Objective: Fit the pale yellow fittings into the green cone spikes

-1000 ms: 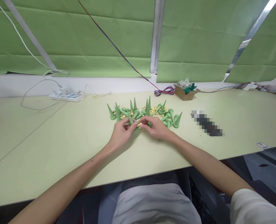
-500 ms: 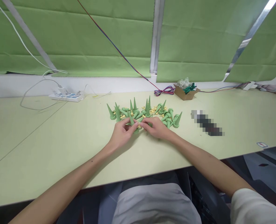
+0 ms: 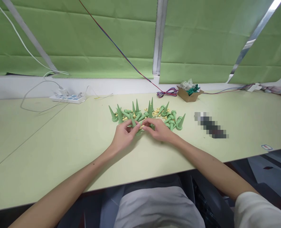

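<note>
A: In the head view, the only one we are having, where are our hands working?
B: We are keeping both bare hands low and close together on the pale table (image 3: 90, 139), nearer to us than the small cardboard box (image 3: 187, 97) and to its left. The left hand (image 3: 121, 135) is curling its thumb and fingers around a green cone (image 3: 133, 121), its tip pointing up. The right hand (image 3: 161, 129) is pinching a small yellow piece (image 3: 142, 127) just beside the left thumb.
A: What is changing?
B: Very little. Our hands are holding nearly the same spot as half a second ago, while the yellow piece is showing more clearly between our fingertips. We are judging this as fine finger work, still going on; we cannot tell whether the piece is joining the cone.
A: And around them?
B: Other green cones (image 3: 179, 124), some standing and some lying, are filling the area left of the box and nearer to us, with yellow bits (image 3: 156, 112) scattering among them. A red and blue wire coil (image 3: 167, 92) is lying just left of the box. A pixelated dark object (image 3: 211, 126) is resting nearer to us, to its right.
</note>
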Tool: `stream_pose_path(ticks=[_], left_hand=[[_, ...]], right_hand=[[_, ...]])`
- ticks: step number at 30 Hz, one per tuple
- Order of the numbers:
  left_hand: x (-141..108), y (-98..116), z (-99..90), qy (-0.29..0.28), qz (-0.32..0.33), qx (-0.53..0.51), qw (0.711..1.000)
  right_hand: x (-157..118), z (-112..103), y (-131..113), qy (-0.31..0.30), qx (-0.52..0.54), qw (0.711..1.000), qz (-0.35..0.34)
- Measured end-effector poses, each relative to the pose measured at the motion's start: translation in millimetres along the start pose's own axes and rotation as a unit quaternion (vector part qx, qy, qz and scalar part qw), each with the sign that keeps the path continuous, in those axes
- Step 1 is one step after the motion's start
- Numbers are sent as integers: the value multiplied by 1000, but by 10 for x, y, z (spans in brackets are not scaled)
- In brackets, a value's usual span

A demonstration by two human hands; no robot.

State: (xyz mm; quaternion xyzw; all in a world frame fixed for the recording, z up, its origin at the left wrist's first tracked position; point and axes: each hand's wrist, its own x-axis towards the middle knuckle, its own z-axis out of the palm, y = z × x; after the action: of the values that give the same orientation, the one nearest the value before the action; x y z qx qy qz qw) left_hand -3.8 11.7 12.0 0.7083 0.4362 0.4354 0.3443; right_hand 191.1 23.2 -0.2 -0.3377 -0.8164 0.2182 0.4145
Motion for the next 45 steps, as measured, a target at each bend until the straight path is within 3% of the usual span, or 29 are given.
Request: stream_pose_path(ticks=[14, 26, 45], left_hand=[[5, -42, 3, 6, -4, 26, 1000], [-4, -7, -8, 7, 3, 14, 1000], [2, -27, 6, 9, 20, 30, 999]], right_hand=[[21, 2, -25, -4, -59, 998, 14], [-6, -14, -12, -5, 1, 1000, -10], [7, -4, -25, -13, -53, 998, 10]])
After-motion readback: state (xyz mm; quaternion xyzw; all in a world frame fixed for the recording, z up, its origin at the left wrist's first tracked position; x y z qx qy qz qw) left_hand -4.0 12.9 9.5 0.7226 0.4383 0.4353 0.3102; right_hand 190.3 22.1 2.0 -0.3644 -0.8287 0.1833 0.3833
